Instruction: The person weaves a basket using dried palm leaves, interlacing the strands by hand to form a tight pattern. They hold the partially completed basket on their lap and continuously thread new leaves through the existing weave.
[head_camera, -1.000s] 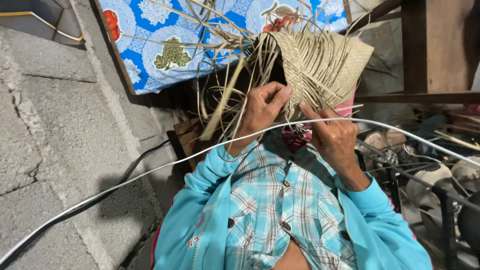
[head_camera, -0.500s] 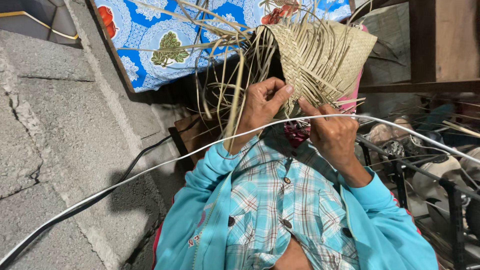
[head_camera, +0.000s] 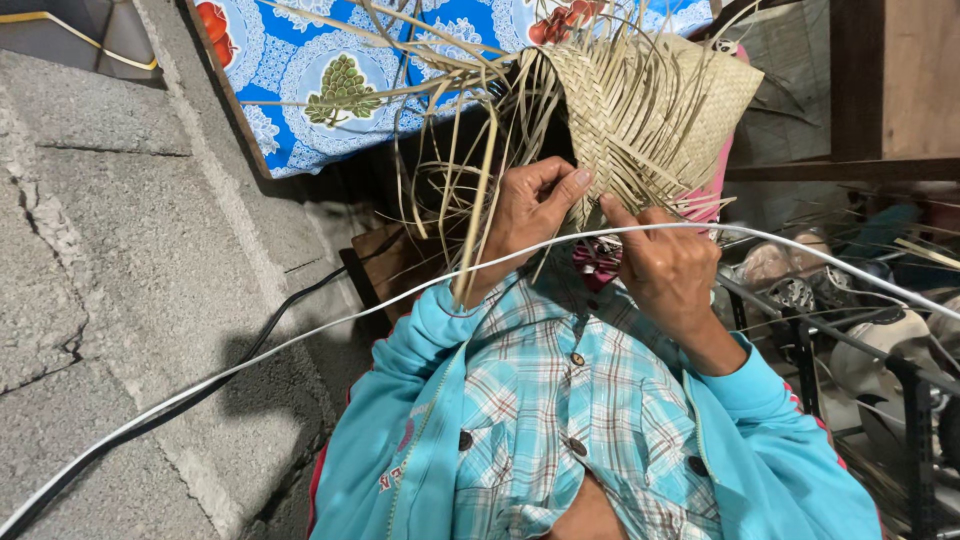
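Observation:
A half-woven straw piece (head_camera: 650, 110) of pale flat strips hangs in front of me, with many loose strips (head_camera: 470, 150) trailing from its left edge. My left hand (head_camera: 525, 215) pinches strips at its lower edge, thumb and fingers closed on them. Just to the right, my right hand (head_camera: 665, 265) grips the weave's bottom edge. Both wrists come out of turquoise jacket sleeves over a plaid shirt (head_camera: 560, 420).
A white cable (head_camera: 300, 335) runs across the view in front of my hands. A rough concrete wall (head_camera: 110, 260) fills the left. A blue patterned cloth (head_camera: 330, 70) hangs behind the weave. Metal frames and clutter (head_camera: 860, 330) stand at the right.
The view has shifted slightly. My hands have kept their grip at the lower edge of the weave, with small finger movement on the strips.

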